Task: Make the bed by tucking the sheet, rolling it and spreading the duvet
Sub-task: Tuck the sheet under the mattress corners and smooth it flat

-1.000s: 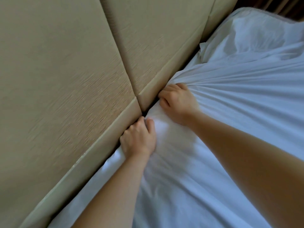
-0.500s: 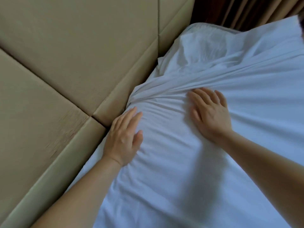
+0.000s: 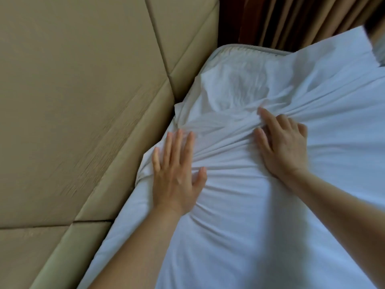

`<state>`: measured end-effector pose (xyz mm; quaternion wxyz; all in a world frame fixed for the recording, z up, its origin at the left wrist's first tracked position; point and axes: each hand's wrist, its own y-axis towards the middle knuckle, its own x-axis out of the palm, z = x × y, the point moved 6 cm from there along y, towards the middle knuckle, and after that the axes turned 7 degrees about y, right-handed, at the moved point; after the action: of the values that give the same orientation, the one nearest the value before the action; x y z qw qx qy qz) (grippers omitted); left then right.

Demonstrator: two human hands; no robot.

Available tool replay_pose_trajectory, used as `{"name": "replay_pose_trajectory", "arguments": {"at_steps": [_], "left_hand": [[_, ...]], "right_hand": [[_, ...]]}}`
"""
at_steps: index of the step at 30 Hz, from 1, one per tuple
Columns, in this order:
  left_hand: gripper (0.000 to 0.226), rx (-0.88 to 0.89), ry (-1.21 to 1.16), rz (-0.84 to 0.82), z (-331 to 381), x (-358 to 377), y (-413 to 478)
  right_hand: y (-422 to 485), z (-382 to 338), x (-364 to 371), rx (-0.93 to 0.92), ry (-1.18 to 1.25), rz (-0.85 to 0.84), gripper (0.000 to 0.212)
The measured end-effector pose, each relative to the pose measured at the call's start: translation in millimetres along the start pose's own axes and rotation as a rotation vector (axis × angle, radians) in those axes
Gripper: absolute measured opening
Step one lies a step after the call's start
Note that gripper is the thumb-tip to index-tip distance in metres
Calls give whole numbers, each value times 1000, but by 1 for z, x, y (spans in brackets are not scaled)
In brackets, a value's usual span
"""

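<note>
A white sheet (image 3: 260,205) covers the mattress and bunches into folds near the headboard. My left hand (image 3: 177,170) lies flat on the sheet, fingers spread, close to the mattress edge by the headboard. My right hand (image 3: 281,142) rests palm down on the sheet further right, its fingertips pressed into a ridge of gathered folds. Beyond the hands the mattress corner (image 3: 235,57) shows bare, with its piped rim uncovered and the sheet loose over it.
A padded beige headboard (image 3: 83,101) with panel seams runs along the left side, tight against the mattress. Brown curtains (image 3: 291,19) hang behind the far corner of the bed.
Both hands left the gap by the headboard, opened flat, and slid along the sheet toward the far corner. The view shifted so the mattress corner and curtains now show.
</note>
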<state>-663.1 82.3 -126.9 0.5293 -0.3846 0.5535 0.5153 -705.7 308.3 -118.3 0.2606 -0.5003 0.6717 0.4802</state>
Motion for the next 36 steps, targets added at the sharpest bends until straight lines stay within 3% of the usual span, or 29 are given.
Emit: {"name": "replay_pose_trajectory", "arguments": {"at_steps": [4,12,16,20,22,24,28,36], "left_hand": [[65,-41,-50,-11,-1,7,14],[66,-93,-58,-25,-2,7,38],[77,-191,-54,-43,9,1,61],[90,-349,-310,-172,24,0,101],[93,-450,-324,-191,22,-1,118],[88,-479,-351,-192,19,1,130],[53,-400,-474,-200,27,14,132],[53,-344,-118,41,33,28,137]], "right_hand": [[14,3,3,25,3,36,36],[26,20,27,130,-102,62,37],[29,23,32,130,-122,61,36],[28,24,34,120,-114,63,35],[28,23,34,120,-103,64,34],[29,23,33,125,-100,62,34],[29,24,34,130,-96,55,32],[26,28,38,151,-88,45,31]]}}
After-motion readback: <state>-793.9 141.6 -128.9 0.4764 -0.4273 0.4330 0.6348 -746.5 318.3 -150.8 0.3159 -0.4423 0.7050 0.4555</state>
